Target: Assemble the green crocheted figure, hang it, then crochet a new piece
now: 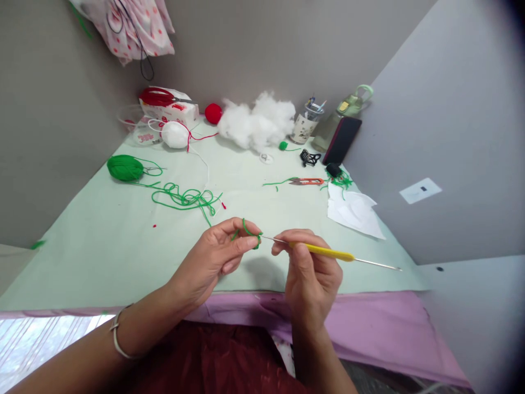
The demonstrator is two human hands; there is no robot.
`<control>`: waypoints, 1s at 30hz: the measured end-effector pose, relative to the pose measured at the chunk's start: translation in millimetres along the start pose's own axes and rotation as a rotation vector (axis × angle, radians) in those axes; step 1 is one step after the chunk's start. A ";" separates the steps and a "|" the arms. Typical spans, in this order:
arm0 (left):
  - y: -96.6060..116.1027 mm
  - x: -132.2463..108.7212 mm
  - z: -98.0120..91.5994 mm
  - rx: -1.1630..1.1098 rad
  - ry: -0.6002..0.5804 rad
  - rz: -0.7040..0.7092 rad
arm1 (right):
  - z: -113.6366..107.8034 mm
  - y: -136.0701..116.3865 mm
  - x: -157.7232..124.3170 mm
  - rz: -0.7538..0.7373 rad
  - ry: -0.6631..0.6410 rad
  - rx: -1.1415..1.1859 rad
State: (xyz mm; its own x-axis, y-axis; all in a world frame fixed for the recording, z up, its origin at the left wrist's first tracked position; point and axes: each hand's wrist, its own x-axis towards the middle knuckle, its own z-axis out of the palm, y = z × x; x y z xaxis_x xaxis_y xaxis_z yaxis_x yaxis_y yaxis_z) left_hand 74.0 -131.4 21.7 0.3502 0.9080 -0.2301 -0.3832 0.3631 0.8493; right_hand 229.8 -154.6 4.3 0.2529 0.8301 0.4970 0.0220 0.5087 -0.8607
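Observation:
My left hand (223, 249) pinches a small piece of green crochet (257, 242) between thumb and forefinger, with green yarn looped over the forefinger. In my right hand (309, 268) is a crochet hook (328, 251) with a yellow handle and metal ends, held like a pen. The hook's thin tip reaches the green piece; whether it is inside a stitch is too small to tell. Loose green yarn (184, 198) lies in tangled loops beyond my left hand and leads back to a green yarn ball (125, 167) at the left.
At the back stand a white yarn ball (175, 134), a red yarn ball (213, 113), white stuffing (258, 121), a pen cup (305, 125) and a green bottle (328, 128) with a phone (343, 141) leaning on it. Orange thread snips (307, 181) and white paper (353, 210) lie to the right.

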 end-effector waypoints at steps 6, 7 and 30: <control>-1.1 0.1 -1.1 -0.007 -0.004 0.004 | 0.7 -0.8 0.2 -0.044 0.000 -0.077; -1.3 0.4 -1.3 -0.008 -0.004 0.005 | 1.0 -1.2 -0.2 -0.055 0.002 -0.079; -4.4 -1.7 -0.8 0.068 -0.032 0.041 | -0.6 4.4 -5.7 -0.042 -0.110 -0.010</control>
State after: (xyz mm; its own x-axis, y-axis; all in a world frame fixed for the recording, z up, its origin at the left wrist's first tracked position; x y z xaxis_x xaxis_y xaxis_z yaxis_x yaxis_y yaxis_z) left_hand 74.4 -134.3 18.0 0.3632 0.9141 -0.1803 -0.3393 0.3100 0.8881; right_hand 229.0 -157.3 -2.4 0.1436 0.8284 0.5415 0.0399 0.5419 -0.8395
